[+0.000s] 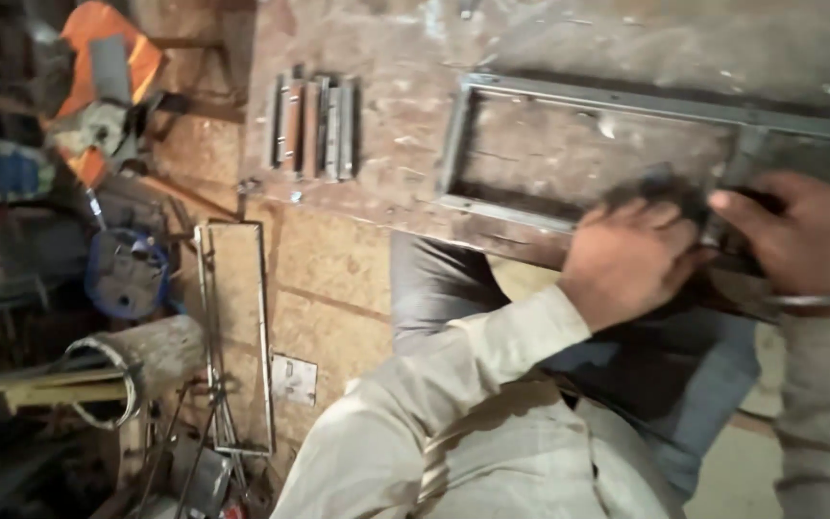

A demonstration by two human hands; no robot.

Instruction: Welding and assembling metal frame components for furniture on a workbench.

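A rectangular steel frame lies flat on a rusty metal bench. Both my hands are at its near right edge. My left hand, in a pale sleeve, is curled over a dark blurred object pressed to the frame's near bar. My right hand, with a metal bangle on the wrist, grips the same dark object from the right. Motion blur hides what the object is. My knees in grey and blue trousers are below the bench edge.
A row of short steel bars lies on the bench left of the frame. A second narrow frame leans on the floor. Further left are an orange power tool, a blue round part and a wide pipe.
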